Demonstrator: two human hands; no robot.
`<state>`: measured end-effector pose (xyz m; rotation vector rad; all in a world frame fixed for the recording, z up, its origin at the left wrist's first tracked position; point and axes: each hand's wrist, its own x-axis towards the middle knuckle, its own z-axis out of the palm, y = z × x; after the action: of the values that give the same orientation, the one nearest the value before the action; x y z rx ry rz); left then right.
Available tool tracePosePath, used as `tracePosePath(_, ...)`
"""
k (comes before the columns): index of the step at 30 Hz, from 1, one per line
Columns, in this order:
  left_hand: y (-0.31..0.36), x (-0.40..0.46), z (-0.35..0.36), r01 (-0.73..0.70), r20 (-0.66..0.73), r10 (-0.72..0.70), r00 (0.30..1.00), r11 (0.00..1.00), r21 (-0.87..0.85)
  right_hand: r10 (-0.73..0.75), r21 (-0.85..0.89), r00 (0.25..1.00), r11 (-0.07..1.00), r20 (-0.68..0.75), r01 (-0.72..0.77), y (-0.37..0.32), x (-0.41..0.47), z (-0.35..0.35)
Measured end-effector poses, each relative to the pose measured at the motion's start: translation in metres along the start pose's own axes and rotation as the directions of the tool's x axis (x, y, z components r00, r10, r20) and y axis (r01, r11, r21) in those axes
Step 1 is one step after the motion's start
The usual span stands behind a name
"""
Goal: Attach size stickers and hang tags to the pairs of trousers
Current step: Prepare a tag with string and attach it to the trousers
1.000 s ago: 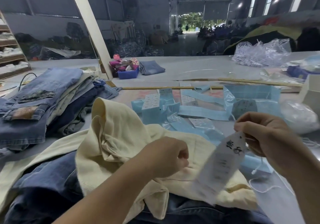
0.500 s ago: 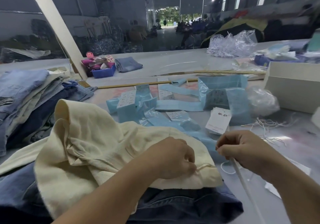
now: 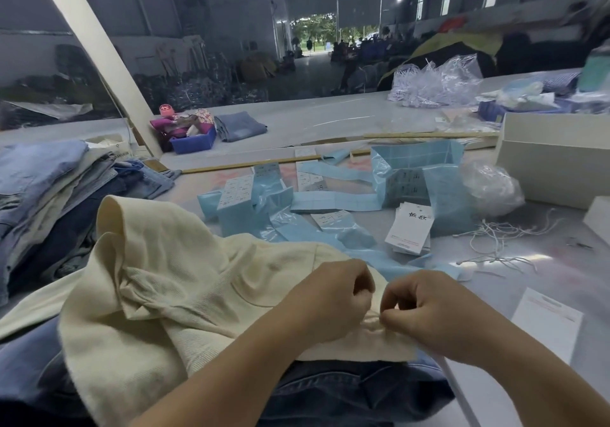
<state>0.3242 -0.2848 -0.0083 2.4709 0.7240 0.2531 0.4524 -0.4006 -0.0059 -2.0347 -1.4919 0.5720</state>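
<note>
Cream trousers (image 3: 185, 281) lie bunched over dark denim trousers (image 3: 356, 390) in front of me. My left hand (image 3: 330, 301) grips the cream fabric near its right edge. Thumb and forefinger of my right hand (image 3: 429, 311) pinch a hang tag's string at a puckered spot on that edge, right beside my left hand. Below my right wrist a white hang tag (image 3: 458, 390) shows edge-on. Another white tag (image 3: 548, 321) lies flat on the table to the right. A stack of hang tags (image 3: 411, 228) and blue size-sticker sheets (image 3: 330, 200) lie beyond the trousers.
Loose white strings (image 3: 495, 238) lie right of the tag stack. A white box (image 3: 554, 162) stands at the far right. Folded jeans are piled at the left (image 3: 49, 195). A blue basket (image 3: 193, 142), folded jeans (image 3: 241, 126) and a plastic bag (image 3: 435, 83) sit further back.
My right hand has come down and left from mid-air to the cream fabric's edge, meeting my left hand. The tag it held up now hangs below the wrist.
</note>
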Motion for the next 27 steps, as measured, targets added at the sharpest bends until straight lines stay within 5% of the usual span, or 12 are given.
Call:
tracePosePath(5, -0.005, -0.003, -0.003, 0.027, 0.212, -0.034, 0.977, 0.999, 0.036, 0.067, -0.055, 0.996, 0.996, 0.065, -0.064, 0.006, 0.002, 0.006)
tracePosePath(10, 0.001, 0.005, 0.002, 0.097, 0.016, -0.099, 0.995, 0.993, 0.073, 0.047, -0.087, 0.998, 0.995, -0.039, -0.050, 0.005, 0.004, 0.006)
tracePosePath(15, 0.005, 0.003, 0.006, 0.088, -0.175, -0.111, 0.978, 0.987, -0.135, -0.038, -0.127, 0.978, 0.992, -0.203, 0.012, -0.006, 0.013, 0.006)
tracePosePath(18, 0.001, 0.002, -0.001, 0.103, -0.128, -0.144, 0.981, 0.953, -0.286, -0.064, -0.176, 0.955, 0.984, -0.288, 0.013, -0.009, 0.017, 0.014)
tracePosePath(21, -0.007, -0.001, -0.012, 0.171, 0.028, -0.191, 0.981, 0.793, -0.585, -0.101, -0.182, 0.925, 0.983, -0.366, 0.035, -0.007, 0.018, 0.024)
tracePosePath(27, -0.014, 0.000, -0.013, 0.200, 0.075, -0.188, 0.979, 0.841, -0.503, -0.119, -0.205, 0.927, 0.978, -0.355, 0.047, -0.004, 0.018, 0.030)
